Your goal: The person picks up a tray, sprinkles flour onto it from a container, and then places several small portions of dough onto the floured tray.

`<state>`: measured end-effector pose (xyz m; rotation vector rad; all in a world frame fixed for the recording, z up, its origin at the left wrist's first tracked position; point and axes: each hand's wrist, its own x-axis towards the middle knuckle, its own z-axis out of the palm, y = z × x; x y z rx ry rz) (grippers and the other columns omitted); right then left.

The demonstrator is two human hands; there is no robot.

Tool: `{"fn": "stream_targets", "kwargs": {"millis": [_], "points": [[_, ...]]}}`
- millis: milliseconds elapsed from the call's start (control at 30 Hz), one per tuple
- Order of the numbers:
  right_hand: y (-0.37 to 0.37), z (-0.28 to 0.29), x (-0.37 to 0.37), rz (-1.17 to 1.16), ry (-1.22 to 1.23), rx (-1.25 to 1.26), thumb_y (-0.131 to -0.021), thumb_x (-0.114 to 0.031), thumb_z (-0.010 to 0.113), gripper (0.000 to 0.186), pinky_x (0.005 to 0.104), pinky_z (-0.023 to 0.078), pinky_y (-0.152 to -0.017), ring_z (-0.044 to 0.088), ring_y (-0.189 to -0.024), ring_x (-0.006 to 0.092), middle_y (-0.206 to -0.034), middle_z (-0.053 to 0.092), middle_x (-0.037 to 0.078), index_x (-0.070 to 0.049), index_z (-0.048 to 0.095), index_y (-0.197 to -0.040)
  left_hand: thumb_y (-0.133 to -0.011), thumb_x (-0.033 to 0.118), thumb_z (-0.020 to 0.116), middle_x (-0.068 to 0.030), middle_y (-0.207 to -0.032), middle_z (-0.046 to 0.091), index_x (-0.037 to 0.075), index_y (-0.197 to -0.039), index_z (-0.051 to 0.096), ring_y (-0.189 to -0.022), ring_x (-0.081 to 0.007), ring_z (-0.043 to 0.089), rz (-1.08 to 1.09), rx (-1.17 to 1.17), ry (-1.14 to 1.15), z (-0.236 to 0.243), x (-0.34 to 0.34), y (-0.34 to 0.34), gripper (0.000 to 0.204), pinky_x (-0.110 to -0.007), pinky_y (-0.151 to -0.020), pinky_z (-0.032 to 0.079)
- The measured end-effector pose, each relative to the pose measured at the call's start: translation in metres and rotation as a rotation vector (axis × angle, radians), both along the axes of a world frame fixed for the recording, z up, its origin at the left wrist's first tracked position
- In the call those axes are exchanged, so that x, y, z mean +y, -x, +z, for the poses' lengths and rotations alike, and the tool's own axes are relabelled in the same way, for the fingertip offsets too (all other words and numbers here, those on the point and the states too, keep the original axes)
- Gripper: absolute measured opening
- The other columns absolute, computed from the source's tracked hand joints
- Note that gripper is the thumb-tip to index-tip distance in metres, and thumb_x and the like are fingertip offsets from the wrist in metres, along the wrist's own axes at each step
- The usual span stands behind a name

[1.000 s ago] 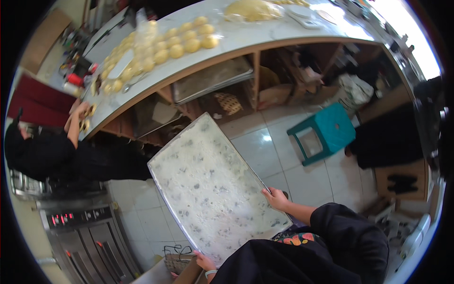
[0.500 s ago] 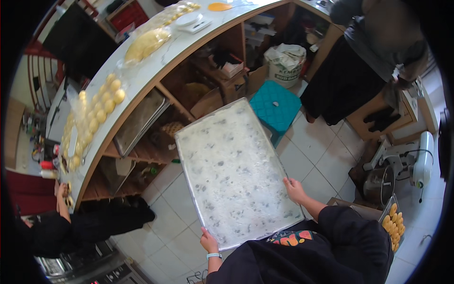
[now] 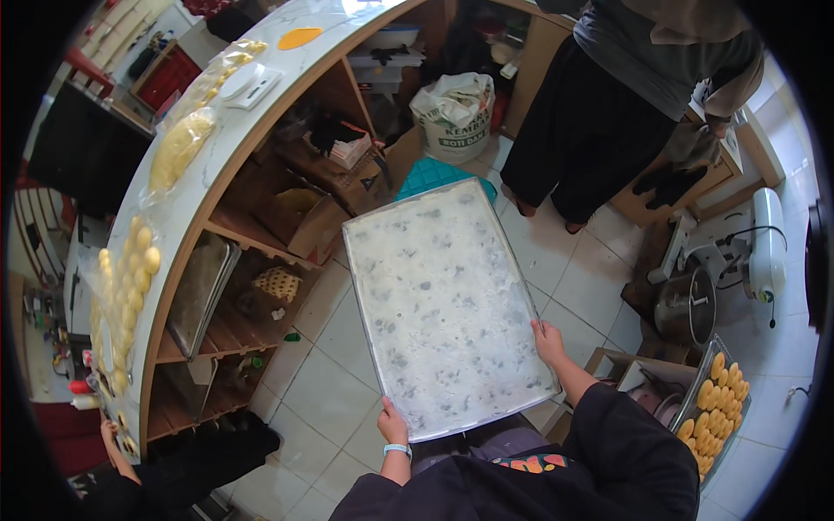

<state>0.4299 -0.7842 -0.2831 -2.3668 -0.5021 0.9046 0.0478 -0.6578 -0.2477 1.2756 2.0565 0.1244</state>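
A large rectangular baking tray (image 3: 447, 304), coated whitish with grey blotches, is held out in front of my body. Nothing lies on its surface. My left hand (image 3: 393, 423) grips its near left edge, fingers hidden under the rim; a light wristband (image 3: 397, 450) circles that wrist. On the right edge, toward the near corner, my right hand (image 3: 547, 342) is closed round the rim. Part of a teal stool (image 3: 434, 176) shows behind the tray's far edge.
Dough balls (image 3: 135, 273) and bagged dough (image 3: 184, 149) lie on the curved counter (image 3: 187, 204) at left. A person (image 3: 608, 113) stands far right; another person's hand (image 3: 109, 431) is at the counter's near end. Right are a mixer (image 3: 764, 252) and a tray of buns (image 3: 717, 404).
My view has turned to the right, and the surroundings have shifted left. The tray, still in both hands, now covers more of the teal stool. More of the bun tray has come into view.
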Motion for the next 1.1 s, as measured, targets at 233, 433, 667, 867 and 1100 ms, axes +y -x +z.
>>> {"fn": "stream_targets", "kwargs": {"millis": [233,433,667,867,1100], "points": [[0.001,-0.040,0.007,-0.153,-0.114,-0.122,-0.097,-0.025,0.047,0.025,0.0475,0.046,-0.063,0.060,-0.071,0.0445,-0.079,0.062,0.023,-0.002,0.041,-0.105,-0.095,0.061,0.030,-0.0199,-0.118,0.060,-0.012,-0.119,0.054,-0.111,-0.0264,0.056,0.170,-0.421,0.186,-0.038,0.006,-0.011,0.080,-0.032,-0.097,0.040],[-0.003,-0.052,0.016,-0.128,0.009,-0.199,-0.097,-0.023,0.048,0.022,0.0502,0.044,-0.062,0.060,-0.071,0.0451,-0.073,0.060,0.024,-0.002,0.041,-0.099,-0.094,0.064,0.027,-0.0180,-0.134,0.050,-0.011,-0.131,0.044,-0.123,-0.0256,0.048,0.214,-0.536,0.282,-0.064,0.008,-0.008,0.085,-0.031,-0.103,0.035],[-0.008,-0.058,0.007,-0.075,-0.099,-0.389,-0.092,-0.015,0.054,0.018,0.0447,0.044,-0.077,0.054,-0.087,0.0402,-0.095,0.053,0.024,0.001,0.046,-0.096,-0.093,0.065,0.029,-0.0139,-0.138,0.046,-0.002,-0.138,0.037,-0.125,-0.0267,0.046,0.423,-0.906,0.497,-0.055,0.017,-0.008,0.082,-0.035,-0.106,0.035],[0.000,-0.032,0.015,-0.065,-0.025,-0.462,-0.091,-0.013,0.055,0.018,0.0431,0.042,-0.079,0.051,-0.091,0.0392,-0.103,0.048,0.021,0.003,0.048,-0.095,-0.089,0.071,0.027,-0.0131,-0.138,0.047,0.006,-0.140,0.037,-0.126,-0.0314,0.047,0.442,-1.005,0.650,-0.048,0.028,0.000,0.084,-0.047,-0.105,0.037],[0.001,-0.023,0.018,-0.167,-0.001,-0.328,-0.095,-0.021,0.050,0.021,0.0466,0.044,-0.072,0.056,-0.084,0.0417,-0.090,0.058,0.023,0.000,0.046,-0.097,-0.086,0.075,0.025,-0.0129,-0.139,0.046,0.007,-0.142,0.035,-0.126,-0.0320,0.045,0.409,-1.032,0.713,-0.037,0.040,-0.011,0.088,-0.048,-0.106,0.036]]}}
